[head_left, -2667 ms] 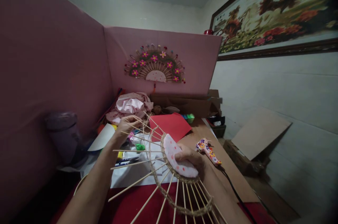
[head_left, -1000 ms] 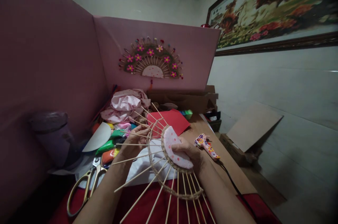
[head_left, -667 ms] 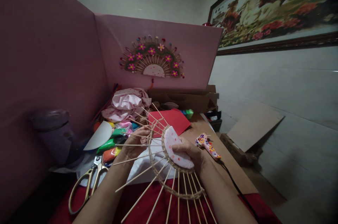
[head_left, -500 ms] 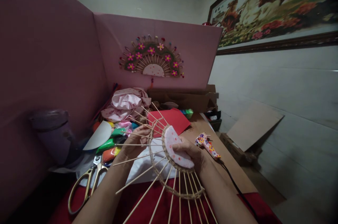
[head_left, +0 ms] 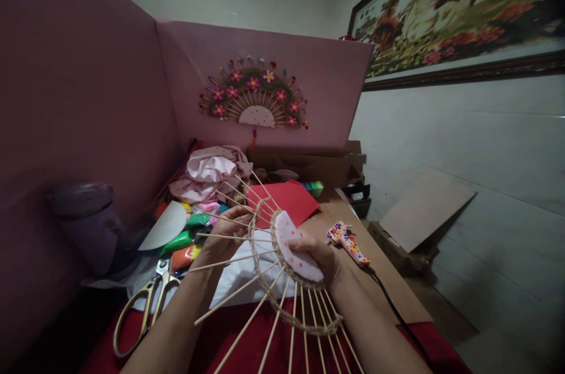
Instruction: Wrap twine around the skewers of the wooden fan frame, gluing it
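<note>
A half-round fan frame (head_left: 296,256) of thin wooden sticks is held up in front of me, its padded white base dotted with pink-red spots. Brown twine (head_left: 282,312) runs in an arc across the sticks, and more edges the base. My right hand (head_left: 320,253) grips the base, thumb on top and the other fingers hidden beneath. At the frame's upper left, my left hand (head_left: 230,226) has its fingers closed around the sticks near the twine; some fingertips are hidden.
Gold-handled scissors (head_left: 152,303) lie at left beside colourful clay packs (head_left: 183,244) and a white half-disc (head_left: 165,227). A red sheet (head_left: 286,200) and bunched pink cloth (head_left: 212,171) sit behind. At right is a corded glue gun (head_left: 347,243). A flowered fan (head_left: 253,94) hangs on the pink panel.
The fan frame has turned very slightly, its lower sticks shifting a little to the right. Both hands keep their hold in nearly the same places.
</note>
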A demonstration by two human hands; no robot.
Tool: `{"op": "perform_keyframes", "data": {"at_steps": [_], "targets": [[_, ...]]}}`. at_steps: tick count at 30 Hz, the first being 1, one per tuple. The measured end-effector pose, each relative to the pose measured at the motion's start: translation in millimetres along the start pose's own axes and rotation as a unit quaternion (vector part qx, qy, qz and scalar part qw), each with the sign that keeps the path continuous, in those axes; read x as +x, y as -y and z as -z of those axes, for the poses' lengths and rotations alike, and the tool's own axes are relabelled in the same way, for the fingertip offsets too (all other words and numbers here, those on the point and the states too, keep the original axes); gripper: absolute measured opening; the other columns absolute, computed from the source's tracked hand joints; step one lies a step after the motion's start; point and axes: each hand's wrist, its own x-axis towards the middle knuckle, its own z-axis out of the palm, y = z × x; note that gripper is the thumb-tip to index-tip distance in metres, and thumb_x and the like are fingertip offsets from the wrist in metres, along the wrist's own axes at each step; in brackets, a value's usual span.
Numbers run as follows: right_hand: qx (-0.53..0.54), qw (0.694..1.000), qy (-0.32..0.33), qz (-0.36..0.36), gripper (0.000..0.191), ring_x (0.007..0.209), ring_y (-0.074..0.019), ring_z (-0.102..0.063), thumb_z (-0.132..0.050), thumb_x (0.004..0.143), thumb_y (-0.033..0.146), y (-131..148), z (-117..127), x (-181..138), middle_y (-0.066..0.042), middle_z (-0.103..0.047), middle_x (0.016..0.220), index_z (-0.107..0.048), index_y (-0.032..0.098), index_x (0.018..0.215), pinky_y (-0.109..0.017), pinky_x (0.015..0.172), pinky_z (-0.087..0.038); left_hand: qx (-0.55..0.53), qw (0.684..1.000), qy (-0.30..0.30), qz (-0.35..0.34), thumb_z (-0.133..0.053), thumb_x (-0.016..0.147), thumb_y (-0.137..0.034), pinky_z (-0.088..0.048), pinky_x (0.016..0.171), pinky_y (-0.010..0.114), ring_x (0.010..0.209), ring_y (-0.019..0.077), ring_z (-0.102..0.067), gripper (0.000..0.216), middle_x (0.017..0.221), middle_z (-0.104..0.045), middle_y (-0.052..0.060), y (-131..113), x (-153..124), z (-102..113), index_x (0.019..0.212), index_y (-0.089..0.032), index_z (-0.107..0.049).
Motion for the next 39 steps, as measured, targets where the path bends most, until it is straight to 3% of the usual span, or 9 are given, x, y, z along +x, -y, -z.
{"op": "perform_keyframes", "data": {"at_steps": [20,26,31,35,39], "targets": [[0.013,1.0,0.009,0.011,0.035,0.06,-0.0137,-0.063,-0.071,0.062,0.022,0,-4,0,-0.007,-0.067,0.075,-0.06,0.009,0.092,-0.023,0.058,-0.05,0.143,0.986,-0.008,-0.091,-0.074,0.061,-0.02,-0.037,0.047,0.021,0.048,0.008,-0.048,0.012,0.057,-0.06,0.0,-5,-5,-7,0.068,-0.013,-0.068],[0.013,1.0,0.0,0.017,0.028,0.054,-0.0116,-0.06,-0.069,0.064,0.02,0,-3,0,-0.005,-0.067,0.069,-0.061,0.009,0.088,-0.021,0.055,-0.048,0.156,0.982,0.001,-0.108,-0.072,0.065,-0.024,-0.037,0.045,0.02,0.047,0.0071,-0.047,0.012,0.057,-0.059,-0.001,-5,-5,-6,0.071,-0.014,-0.067],[0.002,0.999,0.025,0.022,0.03,0.061,-0.0136,-0.063,-0.068,0.065,0.022,0,-2,0,-0.008,-0.068,0.075,-0.061,0.009,0.091,-0.022,0.058,-0.049,0.177,0.978,-0.005,-0.108,-0.072,0.064,-0.025,-0.037,0.044,0.02,0.046,0.0075,-0.047,0.013,0.056,-0.059,0.0,-7,-6,-8,0.067,-0.014,-0.068],[0.001,1.0,0.011,0.008,0.031,0.056,-0.0116,-0.061,-0.071,0.063,0.023,0,-3,0,-0.006,-0.067,0.072,-0.061,0.009,0.089,-0.021,0.055,-0.047,0.155,0.977,-0.034,-0.139,-0.076,0.058,-0.021,-0.037,0.044,0.02,0.046,0.0074,-0.049,0.012,0.057,-0.061,0.0,-7,-6,-11,0.064,-0.015,-0.068],[-0.007,1.0,0.002,0.002,0.035,0.057,-0.0125,-0.061,-0.072,0.061,0.024,1,-3,-1,-0.006,-0.067,0.074,-0.06,0.01,0.091,-0.022,0.057,-0.048,0.164,0.979,-0.023,-0.123,-0.074,0.059,-0.02,-0.038,0.045,0.021,0.048,0.0089,-0.051,0.011,0.06,-0.064,0.002,-6,-5,-9,0.068,-0.015,-0.07]]}}
